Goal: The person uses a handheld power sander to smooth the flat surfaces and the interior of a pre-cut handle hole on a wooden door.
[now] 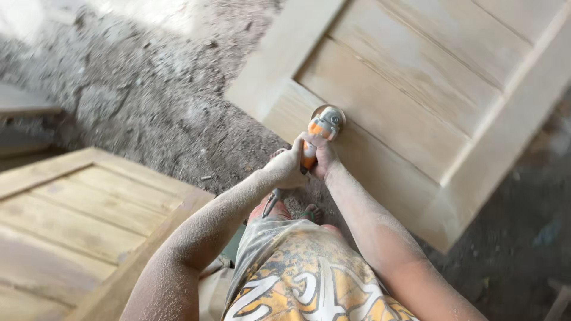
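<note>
Both dusty hands are closed around 1 orange grinder (318, 134): the left hand (287, 167) on its near side, the right hand (324, 159) just beside it. The grinder's disc touches a pale wooden door (416, 89) lying right and far. Another wooden panel (77, 220) lies near left on the dusty floor (148, 89).

Soft daylight is falling evenly over the scene, blowing out to white glare in the upper left corner of the frame. Shadows are lying faint and diffuse; the right edge is sitting darker. Edges and corners are smearing with motion blur, centre staying reasonably sharp.
</note>
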